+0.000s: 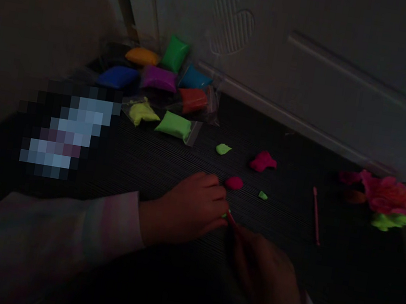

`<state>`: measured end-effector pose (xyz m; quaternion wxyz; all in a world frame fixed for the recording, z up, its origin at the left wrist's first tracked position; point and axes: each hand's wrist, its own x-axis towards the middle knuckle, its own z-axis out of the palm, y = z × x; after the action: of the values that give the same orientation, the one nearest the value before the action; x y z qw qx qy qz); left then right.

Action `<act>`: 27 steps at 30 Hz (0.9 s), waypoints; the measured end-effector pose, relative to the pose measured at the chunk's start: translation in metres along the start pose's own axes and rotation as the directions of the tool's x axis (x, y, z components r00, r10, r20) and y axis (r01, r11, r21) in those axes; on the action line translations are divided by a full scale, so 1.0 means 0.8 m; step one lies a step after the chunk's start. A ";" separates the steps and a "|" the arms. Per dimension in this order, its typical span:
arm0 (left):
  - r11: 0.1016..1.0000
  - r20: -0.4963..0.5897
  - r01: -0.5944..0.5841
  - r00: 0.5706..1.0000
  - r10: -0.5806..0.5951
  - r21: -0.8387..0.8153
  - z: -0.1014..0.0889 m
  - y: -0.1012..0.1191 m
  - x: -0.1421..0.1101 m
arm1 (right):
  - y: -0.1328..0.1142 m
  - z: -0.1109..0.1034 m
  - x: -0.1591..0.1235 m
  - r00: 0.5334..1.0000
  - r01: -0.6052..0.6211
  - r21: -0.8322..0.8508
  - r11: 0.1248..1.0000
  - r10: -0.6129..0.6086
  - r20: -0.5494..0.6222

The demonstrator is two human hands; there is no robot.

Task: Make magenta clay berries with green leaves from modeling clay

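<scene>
The right hand [270,286] grips a slim pink tool [231,219] at green clay [225,214] pinched in the fingers of the left hand [188,216], clay probably light, soft and easily dented, best held gently by its edge.

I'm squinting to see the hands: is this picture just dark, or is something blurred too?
Head view: dim all over, the right hand darker than the left hand; the light green packet stands out; at left, big square blocks blur a pale thing.

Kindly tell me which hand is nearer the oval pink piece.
Left: the left hand is close beside the oval pink piece; the right hand is farther, at lower right.
</scene>
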<state>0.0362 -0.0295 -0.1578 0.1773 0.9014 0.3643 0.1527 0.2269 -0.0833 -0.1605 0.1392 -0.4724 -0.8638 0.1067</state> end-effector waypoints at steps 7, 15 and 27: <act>1.000 -0.001 -0.005 1.000 0.005 -0.006 0.000 -0.001 0.001 | 0.001 -0.002 0.000 1.000 0.012 -0.005 1.000 -0.012 0.016; 0.999 -0.058 -0.031 0.998 0.030 -0.009 -0.008 -0.007 0.001 | 0.002 -0.002 0.001 0.999 0.038 -0.006 0.999 -0.038 0.018; 0.997 -0.116 -0.079 0.990 0.081 0.018 -0.010 -0.010 0.001 | 0.005 -0.001 -0.002 0.999 0.043 0.037 0.998 -0.043 -0.014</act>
<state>0.0284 -0.0220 -0.1544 0.1436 0.9060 0.3386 0.2097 0.2309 -0.0828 -0.1614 0.1560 -0.4518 -0.8706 0.1164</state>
